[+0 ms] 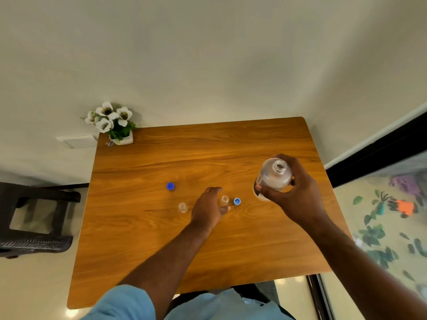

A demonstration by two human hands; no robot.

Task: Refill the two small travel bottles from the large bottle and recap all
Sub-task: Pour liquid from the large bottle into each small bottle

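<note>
- Right now I see the wooden table (pixel 161 239) carrying everything, its far edge against the wall.
- My right hand (pixel 298 190) grips the large bottle (pixel 273 179) near the right edge, fingers and thumb curled round its body; the clear bottle is uncapped and upright or nearly so.
- My left hand (pixel 209 210) reaches over the table's middle with fingers loosely extended; whether it touches the small bottle beside it, I cannot tell.
- A flower pot (pixel 121 138) with white flowers sits at the far left corner.
- One small travel bottle (pixel 224 200) stands open just beside the left fingertips; the other travel bottle (pixel 182 207) stands open left of that hand.
- A blue cap (pixel 170 186) lies toward the far left of the bottles; a second blue cap (pixel 237 201) lies between the first small bottle and the large one.
</note>
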